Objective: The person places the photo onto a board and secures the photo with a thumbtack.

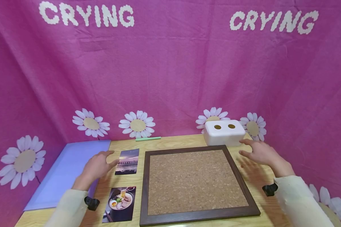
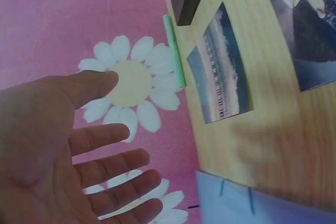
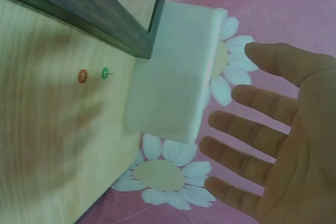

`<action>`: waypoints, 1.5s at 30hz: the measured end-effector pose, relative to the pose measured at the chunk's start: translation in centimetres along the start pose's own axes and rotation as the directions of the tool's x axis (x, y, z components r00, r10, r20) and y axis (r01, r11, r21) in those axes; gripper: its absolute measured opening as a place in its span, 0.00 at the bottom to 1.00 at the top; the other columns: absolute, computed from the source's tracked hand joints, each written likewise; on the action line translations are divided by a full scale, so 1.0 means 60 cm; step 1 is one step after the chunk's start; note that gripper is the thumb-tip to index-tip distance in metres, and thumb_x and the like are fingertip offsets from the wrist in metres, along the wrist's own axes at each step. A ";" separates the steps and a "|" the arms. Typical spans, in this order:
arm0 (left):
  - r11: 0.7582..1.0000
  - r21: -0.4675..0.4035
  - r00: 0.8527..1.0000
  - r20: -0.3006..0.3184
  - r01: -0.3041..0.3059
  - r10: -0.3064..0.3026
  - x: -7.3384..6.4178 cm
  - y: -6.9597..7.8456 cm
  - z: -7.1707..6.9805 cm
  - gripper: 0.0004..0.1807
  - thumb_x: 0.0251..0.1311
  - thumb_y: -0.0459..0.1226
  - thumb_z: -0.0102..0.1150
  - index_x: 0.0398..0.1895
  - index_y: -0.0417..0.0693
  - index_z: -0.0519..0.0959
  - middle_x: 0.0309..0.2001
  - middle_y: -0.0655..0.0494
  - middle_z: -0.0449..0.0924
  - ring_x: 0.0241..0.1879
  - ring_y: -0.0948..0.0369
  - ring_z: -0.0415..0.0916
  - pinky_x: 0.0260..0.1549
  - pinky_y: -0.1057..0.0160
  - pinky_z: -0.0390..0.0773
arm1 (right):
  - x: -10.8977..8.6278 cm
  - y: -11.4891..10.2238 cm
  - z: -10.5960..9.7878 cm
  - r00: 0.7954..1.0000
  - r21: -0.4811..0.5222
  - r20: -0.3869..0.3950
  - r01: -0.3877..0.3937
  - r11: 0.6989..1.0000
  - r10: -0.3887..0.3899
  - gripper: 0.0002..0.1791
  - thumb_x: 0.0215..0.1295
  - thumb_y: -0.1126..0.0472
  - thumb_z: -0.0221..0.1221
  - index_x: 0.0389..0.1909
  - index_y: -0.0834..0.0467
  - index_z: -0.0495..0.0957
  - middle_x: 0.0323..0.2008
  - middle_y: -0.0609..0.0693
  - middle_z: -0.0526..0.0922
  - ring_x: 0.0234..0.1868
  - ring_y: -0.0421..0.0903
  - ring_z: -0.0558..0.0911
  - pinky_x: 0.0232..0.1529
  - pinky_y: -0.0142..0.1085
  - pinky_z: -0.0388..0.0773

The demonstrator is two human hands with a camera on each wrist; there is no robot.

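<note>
**Corkboard (image 1: 196, 183) at centre, fingers spread on either side**

From my remote seat, biggest first. Pink cloth (image 1: 170, 78) with daisies and white CRYING lettering walls in the back and sides. Below it, a pale wood table (image 1: 122, 143). The corkboard lies on it in a dark wooden frame, slightly askew. To its left, a flat lilac sheet (image 1: 65, 170) reaches to the cloth. At the far right, a white box (image 1: 224, 135) with two round holes on top sits just behind the frame's corner.

Left hand (image 1: 98, 165): held above the table, thumb and fingers extended with gaps between them, palm bare in my wrist view. Right hand (image 1: 261, 153): likewise spread wide, palm bare, near the box's right end; whether a fingertip meets the box I cannot tell.

Noodle-bowl photo (image 1: 120, 203) lies left of the frame, nearest me. Bridge photo (image 1: 128, 161) lies beyond it, the closest item to the left hand. A thin green stick (image 1: 148, 138) rests at the table's back edge. Smallest: a red pin (image 3: 83, 75) and a green pin (image 3: 105, 72), side by side on the wood right of the frame.
</note>
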State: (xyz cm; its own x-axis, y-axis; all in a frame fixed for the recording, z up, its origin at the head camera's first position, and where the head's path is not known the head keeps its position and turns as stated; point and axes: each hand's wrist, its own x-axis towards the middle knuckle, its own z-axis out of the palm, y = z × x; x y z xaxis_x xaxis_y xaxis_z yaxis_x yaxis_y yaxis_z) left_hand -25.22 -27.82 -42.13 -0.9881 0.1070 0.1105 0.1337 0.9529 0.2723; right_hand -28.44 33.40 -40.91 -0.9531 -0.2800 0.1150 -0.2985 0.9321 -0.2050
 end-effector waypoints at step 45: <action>0.860 -0.384 0.942 0.130 0.337 -0.310 0.005 -0.035 0.085 0.26 0.57 0.39 0.69 0.53 0.30 0.77 0.41 0.38 0.82 0.25 0.61 0.79 0.27 0.65 0.76 | 0.024 0.092 0.137 0.984 0.445 0.132 -0.167 0.880 0.120 0.12 0.69 0.61 0.60 0.46 0.65 0.80 0.37 0.53 0.85 0.36 0.41 0.78 0.36 0.35 0.74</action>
State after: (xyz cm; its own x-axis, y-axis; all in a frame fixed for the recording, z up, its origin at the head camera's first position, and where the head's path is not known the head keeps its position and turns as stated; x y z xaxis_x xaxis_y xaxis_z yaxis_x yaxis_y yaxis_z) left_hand -26.21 -28.33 -47.56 -0.9818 -0.1579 -0.1051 -0.1884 0.7467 0.6380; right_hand -31.87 36.23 -49.88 -0.9802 -0.1942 -0.0395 -0.1261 0.7649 -0.6317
